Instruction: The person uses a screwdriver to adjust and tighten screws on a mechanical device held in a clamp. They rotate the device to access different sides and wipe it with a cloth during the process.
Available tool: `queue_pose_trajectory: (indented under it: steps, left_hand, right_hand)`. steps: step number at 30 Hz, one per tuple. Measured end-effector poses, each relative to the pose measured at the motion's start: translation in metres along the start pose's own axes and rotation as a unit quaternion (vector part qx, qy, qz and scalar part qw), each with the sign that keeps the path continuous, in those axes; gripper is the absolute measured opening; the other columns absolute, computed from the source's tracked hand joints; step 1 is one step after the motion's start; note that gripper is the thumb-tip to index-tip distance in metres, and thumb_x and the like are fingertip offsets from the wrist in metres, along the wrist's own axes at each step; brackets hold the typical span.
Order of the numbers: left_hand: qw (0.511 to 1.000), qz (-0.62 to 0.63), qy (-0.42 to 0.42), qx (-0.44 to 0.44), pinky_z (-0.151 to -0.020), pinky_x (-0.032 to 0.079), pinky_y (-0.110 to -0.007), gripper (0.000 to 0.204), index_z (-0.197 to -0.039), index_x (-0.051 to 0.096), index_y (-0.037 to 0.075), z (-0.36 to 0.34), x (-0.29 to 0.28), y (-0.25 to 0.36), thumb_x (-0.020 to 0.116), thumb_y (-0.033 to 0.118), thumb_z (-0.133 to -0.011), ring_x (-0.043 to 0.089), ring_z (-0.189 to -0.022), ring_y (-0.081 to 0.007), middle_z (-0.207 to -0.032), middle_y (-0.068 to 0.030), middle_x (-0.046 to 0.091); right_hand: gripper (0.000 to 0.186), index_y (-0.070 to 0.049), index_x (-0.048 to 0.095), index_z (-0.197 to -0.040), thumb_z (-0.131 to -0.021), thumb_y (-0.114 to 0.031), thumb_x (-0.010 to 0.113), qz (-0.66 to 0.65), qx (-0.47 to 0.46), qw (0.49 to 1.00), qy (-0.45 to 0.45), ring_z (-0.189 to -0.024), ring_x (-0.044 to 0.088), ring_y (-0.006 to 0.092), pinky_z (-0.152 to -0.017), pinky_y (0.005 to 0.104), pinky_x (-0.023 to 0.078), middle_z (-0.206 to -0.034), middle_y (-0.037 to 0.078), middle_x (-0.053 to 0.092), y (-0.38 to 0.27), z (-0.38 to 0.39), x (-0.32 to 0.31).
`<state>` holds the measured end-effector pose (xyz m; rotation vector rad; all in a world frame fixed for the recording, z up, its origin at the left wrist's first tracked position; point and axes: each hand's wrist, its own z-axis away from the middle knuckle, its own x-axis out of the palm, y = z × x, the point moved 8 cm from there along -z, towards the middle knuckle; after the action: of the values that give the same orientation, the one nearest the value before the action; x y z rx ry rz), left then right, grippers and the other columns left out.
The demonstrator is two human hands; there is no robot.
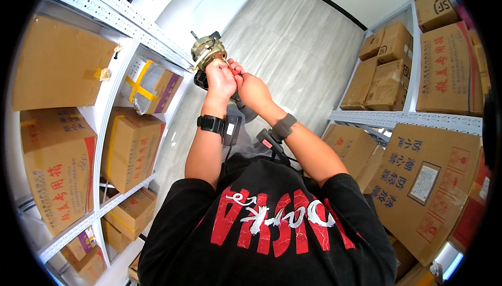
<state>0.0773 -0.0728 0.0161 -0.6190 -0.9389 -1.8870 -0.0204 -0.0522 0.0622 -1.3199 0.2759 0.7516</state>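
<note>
Metal motor point(203, 49): we see it held up in the air over the floor point(298, 40), just past the right-hand end of the left rack point(117, 84), shaft angled up and away.
Left hand point(221, 81): its fingers are curled tight at the motor's near side and appear to grip it.
Right hand point(254, 93): its fingers bend in against the left ones, by a small red piece point(231, 70); we cannot tell whether they pinch it.
Drop risk: we judge the motor could fall to the floor, since one curled hand seems to bear its weight.
Slip risk: if the right fingers push hard at the red piece, the motor could twist in our grip and the piece could come loose.
Knock risk: the shaft could strike the rack's end, as it sits so near.
Motor count: one.
Red piece count: one that we can make out.
Wrist straps point(284, 126): two, one per arm.
Dark wrist boxes point(231, 130): two.
Left rack cartons point(57, 165): at least seven.
Right rack cartons point(423, 186): at least eight; the rim hides others.
</note>
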Motion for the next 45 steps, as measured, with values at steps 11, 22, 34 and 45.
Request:
queue_pose_trajectory:
  steps: [11,22,34,45]
  left_hand:
    - [0.996,0.082,0.022,0.031,-0.049,0.031,-0.028,0.012,-0.070,0.036,0.010,-0.015,0.004,-0.008,0.045,0.013,-0.063,0.030,-0.050,-0.0144,-0.060,-0.0004,0.032]
    - [0.996,0.065,-0.002,0.054,-0.041,0.024,-0.024,0.012,-0.070,0.035,0.012,-0.013,0.005,-0.006,0.046,0.012,-0.066,0.027,-0.045,-0.0102,-0.057,0.0024,0.030]
    - [0.998,0.009,-0.013,0.063,-0.068,0.048,-0.038,0.020,-0.088,0.046,0.002,-0.012,0.006,-0.004,0.048,0.013,-0.071,0.047,-0.065,-0.0213,-0.074,-0.0095,0.047]
    - [0.999,-0.039,-0.003,0.036,-0.087,0.049,-0.050,0.023,-0.088,0.045,-0.001,-0.003,0.005,0.002,0.045,0.017,-0.073,0.052,-0.075,-0.0283,-0.079,-0.0143,0.050]
  right_hand:
    - [0.048,-0.010,0.051,-0.082,-0.099,-0.053,0.038,-0.525,0.313,0.758,-0.228,-0.041,0.031,0.0071,-0.036,0.0218,0.026,-0.058,-0.001,0.048,0.035,0.036,0.025]
    - [0.040,-0.014,0.044,-0.072,-0.098,-0.045,0.047,-0.441,0.259,0.836,-0.199,-0.042,0.022,0.0052,-0.037,0.0223,0.018,-0.053,-0.007,0.030,0.027,0.017,0.026]
    - [0.042,0.002,0.065,-0.082,-0.090,-0.038,0.057,-0.002,0.031,0.999,0.035,-0.058,0.060,0.0252,-0.055,0.0372,0.046,-0.065,0.013,0.062,0.022,-0.010,-0.014]
    - [0.039,-0.003,0.060,-0.080,-0.091,-0.040,0.055,-0.277,0.099,0.956,-0.016,-0.047,0.048,0.0172,-0.047,0.0338,0.040,-0.058,0.006,0.054,0.034,-0.005,0.022]
